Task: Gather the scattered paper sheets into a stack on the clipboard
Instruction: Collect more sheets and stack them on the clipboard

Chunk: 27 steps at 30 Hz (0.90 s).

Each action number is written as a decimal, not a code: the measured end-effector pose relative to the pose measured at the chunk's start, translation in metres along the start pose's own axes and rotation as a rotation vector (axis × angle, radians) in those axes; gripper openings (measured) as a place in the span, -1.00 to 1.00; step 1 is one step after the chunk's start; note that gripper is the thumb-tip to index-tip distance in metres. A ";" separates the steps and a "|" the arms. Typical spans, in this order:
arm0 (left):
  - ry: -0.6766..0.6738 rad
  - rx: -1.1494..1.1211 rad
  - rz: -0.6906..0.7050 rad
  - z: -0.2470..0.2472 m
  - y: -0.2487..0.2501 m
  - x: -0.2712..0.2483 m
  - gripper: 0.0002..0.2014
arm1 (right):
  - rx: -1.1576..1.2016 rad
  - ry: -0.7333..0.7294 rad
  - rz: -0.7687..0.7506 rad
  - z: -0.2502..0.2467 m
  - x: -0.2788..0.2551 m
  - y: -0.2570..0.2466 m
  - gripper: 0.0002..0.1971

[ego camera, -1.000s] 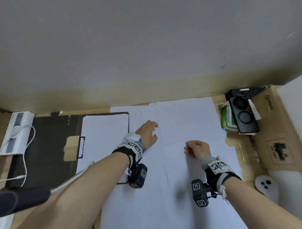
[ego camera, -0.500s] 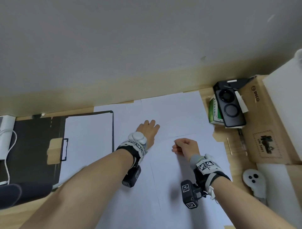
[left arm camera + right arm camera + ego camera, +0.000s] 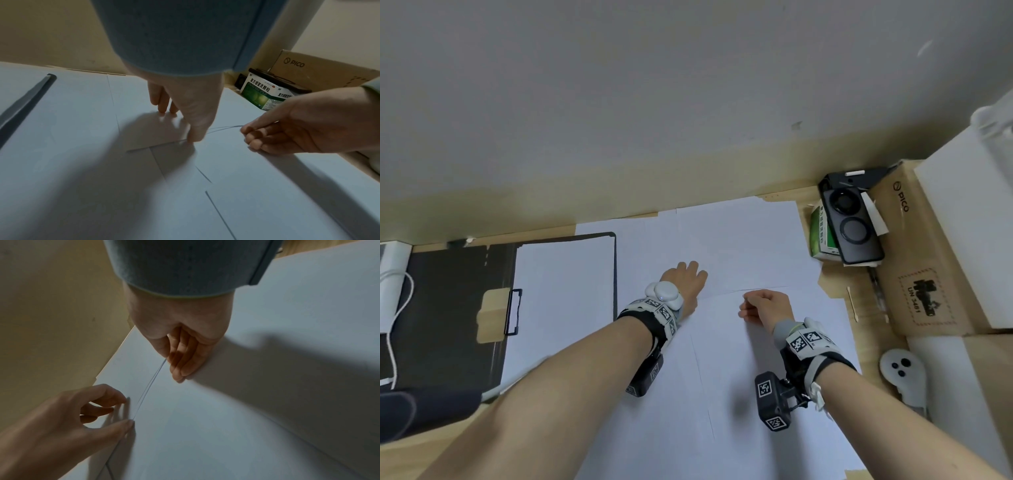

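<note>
A black clipboard [image 3: 615,274] lies at the left with one white sheet [image 3: 565,301] on it, and its clip [image 3: 512,311] points left. Several white paper sheets [image 3: 736,246] overlap across the middle of the table. My left hand [image 3: 690,274] presses straight fingers [image 3: 164,107] down on a far sheet, thumb at a sheet edge. Just to its right, my right hand [image 3: 748,303] pinches the raised edge of a paper sheet [image 3: 224,127] between thumb and fingers [image 3: 180,363]. That edge curves a little off the table between the two hands.
A green medicine box [image 3: 822,236] with a black phone case [image 3: 854,226] on it sits at the back right, beside a cardboard box [image 3: 924,267]. A white controller [image 3: 900,373] lies near right. A dark mat [image 3: 448,308] and white device with cable [image 3: 390,284] are left.
The head view has turned right, so everything sits further left in frame. Both hands stay in about the same spots on the sheets, the right one still pinching the edge.
</note>
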<state>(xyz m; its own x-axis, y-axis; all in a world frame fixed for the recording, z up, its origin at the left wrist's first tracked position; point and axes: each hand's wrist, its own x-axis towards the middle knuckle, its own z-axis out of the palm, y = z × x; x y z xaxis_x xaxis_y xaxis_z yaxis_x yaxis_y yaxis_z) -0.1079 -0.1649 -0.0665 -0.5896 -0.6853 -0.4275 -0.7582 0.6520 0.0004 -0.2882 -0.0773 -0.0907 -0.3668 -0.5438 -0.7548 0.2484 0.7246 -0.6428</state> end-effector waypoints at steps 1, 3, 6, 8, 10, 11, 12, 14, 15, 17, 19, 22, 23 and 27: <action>0.000 -0.006 0.015 -0.001 -0.003 -0.003 -0.66 | 0.001 0.006 -0.001 0.000 0.000 0.000 -0.87; 0.021 -0.004 0.046 -0.002 -0.006 -0.007 -0.64 | 0.011 0.017 -0.002 0.000 0.000 0.001 -0.89; -0.051 0.054 -0.011 -0.013 -0.001 -0.016 -0.65 | 0.022 0.024 0.002 0.001 -0.001 0.001 -0.89; -0.020 0.065 -0.011 0.000 0.000 -0.012 -0.64 | 0.027 0.021 0.007 0.001 -0.002 0.001 -0.88; -0.022 0.098 -0.005 0.015 -0.001 -0.012 -0.61 | 0.024 0.012 0.011 0.000 -0.001 0.001 -0.87; -0.032 0.096 -0.020 0.014 -0.001 -0.013 -0.60 | 0.020 0.009 0.012 0.000 -0.001 0.000 -0.87; -0.018 0.090 -0.026 0.012 0.000 -0.012 -0.59 | 0.020 0.007 0.013 0.000 0.000 0.000 -0.87; -0.063 0.103 0.002 0.006 0.004 -0.015 -0.59 | 0.025 0.008 0.014 0.000 0.001 0.000 -0.87; -0.078 0.085 0.024 0.005 0.005 -0.017 -0.59 | 0.030 0.010 0.018 0.000 0.001 0.000 -0.87; -0.009 0.106 0.022 0.012 0.001 -0.015 -0.52 | 0.042 0.009 0.025 0.000 0.002 0.000 -0.86; -0.001 0.117 0.033 0.009 -0.003 -0.021 -0.47 | 0.061 0.001 0.036 -0.001 0.002 -0.001 -0.86; -0.067 0.104 0.060 0.009 -0.008 -0.026 -0.51 | 0.083 -0.016 0.050 -0.002 0.002 -0.003 -0.84; -0.058 0.100 0.085 0.011 -0.011 -0.026 -0.55 | 0.088 -0.019 0.053 -0.002 0.001 -0.003 -0.84; -0.001 0.080 0.090 0.007 -0.014 -0.020 -0.74 | 0.117 -0.030 0.067 -0.002 0.001 -0.004 -0.83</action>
<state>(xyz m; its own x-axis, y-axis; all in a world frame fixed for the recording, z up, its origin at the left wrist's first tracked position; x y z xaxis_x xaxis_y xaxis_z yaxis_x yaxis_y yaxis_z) -0.0833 -0.1584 -0.0647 -0.6535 -0.6227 -0.4303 -0.6778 0.7345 -0.0334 -0.2915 -0.0795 -0.0885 -0.3197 -0.5091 -0.7992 0.3749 0.7066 -0.6001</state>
